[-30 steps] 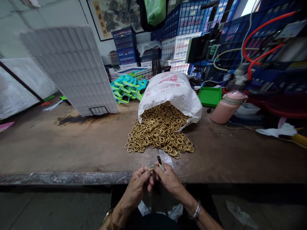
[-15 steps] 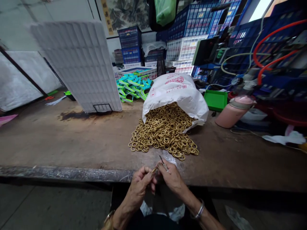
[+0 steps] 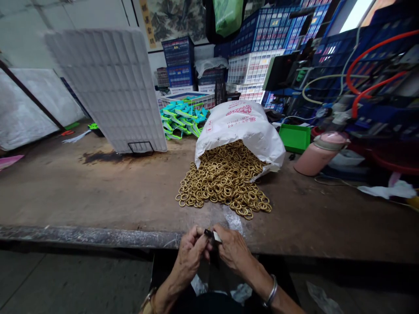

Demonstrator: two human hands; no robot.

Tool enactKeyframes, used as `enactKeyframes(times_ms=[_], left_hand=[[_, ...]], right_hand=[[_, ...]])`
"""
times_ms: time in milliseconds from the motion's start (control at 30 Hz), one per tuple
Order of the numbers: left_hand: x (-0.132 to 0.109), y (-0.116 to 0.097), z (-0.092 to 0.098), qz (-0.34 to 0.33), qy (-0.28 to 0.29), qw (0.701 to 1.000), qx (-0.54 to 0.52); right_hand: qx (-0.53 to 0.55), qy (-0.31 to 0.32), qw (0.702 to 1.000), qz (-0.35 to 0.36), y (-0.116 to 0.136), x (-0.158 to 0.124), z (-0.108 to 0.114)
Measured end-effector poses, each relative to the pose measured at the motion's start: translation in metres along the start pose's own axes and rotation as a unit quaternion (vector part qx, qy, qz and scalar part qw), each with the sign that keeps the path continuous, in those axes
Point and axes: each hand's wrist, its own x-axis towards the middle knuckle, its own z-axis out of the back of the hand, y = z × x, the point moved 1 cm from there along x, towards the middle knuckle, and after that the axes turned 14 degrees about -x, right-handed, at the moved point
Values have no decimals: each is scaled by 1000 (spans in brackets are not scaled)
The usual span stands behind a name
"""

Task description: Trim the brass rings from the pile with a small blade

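Note:
Close together at the table's front edge, my two hands work over a small piece. My left hand (image 3: 190, 250) is closed, pinching a brass-coloured ring that is mostly hidden by the fingers now. My right hand (image 3: 234, 248) is closed on a small tool with a dark end and a pale part (image 3: 217, 237); its exact kind cannot be made out. The tool's dark end is against the left fingertips. Just beyond my hands lies a heap of brass-coloured rings (image 3: 225, 185), spilling from the mouth of a white woven sack (image 3: 240, 124) with red print.
A pale ribbed panel (image 3: 111, 87) stands upright in a wire stand on the left. Green and turquoise plastic pieces (image 3: 183, 115) are piled behind. A green tray (image 3: 294, 137) and a pink bottle (image 3: 321, 152) stand right of the sack. Stacked crates (image 3: 250, 67) fill the back.
My right hand has turned, bringing the tool's dark end across to the left fingertips. The ring that showed between the fingers is now largely covered. Heap and sack stay put.

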Motion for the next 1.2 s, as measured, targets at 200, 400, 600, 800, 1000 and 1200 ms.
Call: enactKeyframes(times_ms=[200,400,600,800,1000,1200], left_hand=[[-9,-7,-6,46,57,994,-77],[1,1,-5,110,-4,972,-205],[3,3,-3,126,14,958,-257],[3,6,3,182,21,928,-326],[11,5,-4,161,-25,947,-277],[25,2,-8,62,-56,991,-107]], right_hand=[[-94,-63,988,-102,-28,6,6],[-149,-133,953,-227,-56,15,30],[-212,-100,936,-263,-61,28,28],[-206,-105,938,-258,-60,32,28],[-78,-132,974,-168,-44,26,28],[104,-116,987,-36,-16,18,16]])
